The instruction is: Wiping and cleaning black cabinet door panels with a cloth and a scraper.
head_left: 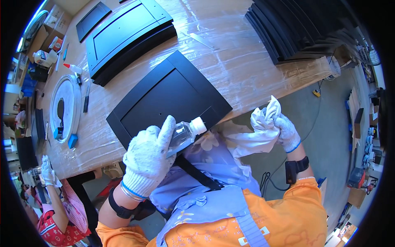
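My left hand (149, 158), in a white knit glove, is wrapped round a clear plastic bottle (181, 138) with a white cap. The bottle is tilted over the near edge of a black framed panel (168, 92), which lies flat on the table before me. Away to the right, my right hand (286, 131), also gloved, grips a bunched white cloth (259, 138). One twisted end of the cloth sticks up above the fist, and the rest hangs toward my apron. The cloth is apart from the panel.
A film-covered table (214, 61) carries a stack of black panels (131, 35) at the far left and another tall stack (288, 31) at the far right. A round white ring (66, 107) and a glue bottle (73, 68) lie left. Someone's gloved hand (48, 172) shows at lower left.
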The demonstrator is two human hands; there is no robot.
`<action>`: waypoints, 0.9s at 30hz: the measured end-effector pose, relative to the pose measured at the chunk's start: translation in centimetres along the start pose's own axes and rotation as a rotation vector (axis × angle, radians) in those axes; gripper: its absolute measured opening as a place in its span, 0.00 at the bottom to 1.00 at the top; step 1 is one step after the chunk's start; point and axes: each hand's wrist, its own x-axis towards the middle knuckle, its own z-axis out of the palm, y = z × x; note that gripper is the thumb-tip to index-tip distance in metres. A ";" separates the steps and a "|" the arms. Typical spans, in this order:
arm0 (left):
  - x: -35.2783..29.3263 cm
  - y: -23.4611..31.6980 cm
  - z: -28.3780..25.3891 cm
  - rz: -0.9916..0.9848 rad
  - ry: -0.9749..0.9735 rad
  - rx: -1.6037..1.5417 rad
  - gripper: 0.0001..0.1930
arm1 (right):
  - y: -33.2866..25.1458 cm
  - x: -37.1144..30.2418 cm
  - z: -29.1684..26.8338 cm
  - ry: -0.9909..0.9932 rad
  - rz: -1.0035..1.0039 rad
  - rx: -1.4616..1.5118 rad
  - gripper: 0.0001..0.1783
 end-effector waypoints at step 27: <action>-6.6 -13.2 5.2 -0.249 0.584 0.520 0.40 | -1.7 0.2 3.3 -0.054 -0.084 -0.263 0.28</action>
